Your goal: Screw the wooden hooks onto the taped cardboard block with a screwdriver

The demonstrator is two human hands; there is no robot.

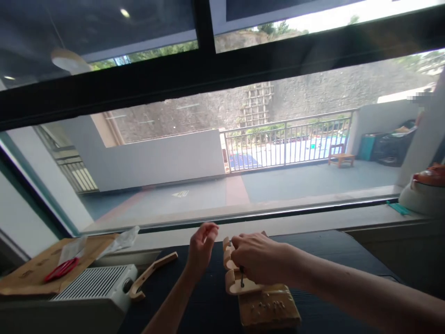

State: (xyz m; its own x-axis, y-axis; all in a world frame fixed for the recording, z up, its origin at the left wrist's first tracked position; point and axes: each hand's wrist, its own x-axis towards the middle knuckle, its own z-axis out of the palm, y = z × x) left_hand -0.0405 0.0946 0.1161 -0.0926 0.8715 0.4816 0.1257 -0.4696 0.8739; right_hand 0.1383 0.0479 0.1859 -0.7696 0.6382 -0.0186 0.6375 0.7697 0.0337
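And here the right hand [260,256] covers part of the wooden pieces [245,285], its fingertips' grip hard to read! The dark metal piece [242,278] vanishes beneath it. Those tiny bits [267,306] on the package [269,317]? Too small to name. Cardboard print [26,273], blurred! Right, the white container [422,199] is cut off; both forearms run out of frame.

The package [269,317] sits on the tabletop [327,246], small fasteners [278,305] on top and wooden parts [239,287] just behind it. Well to its left lie a hooked wooden piece [152,271], then the radiator [95,284], then scissors [62,269] on cardboard [26,273]. Behind everything runs the windowsill [313,220].
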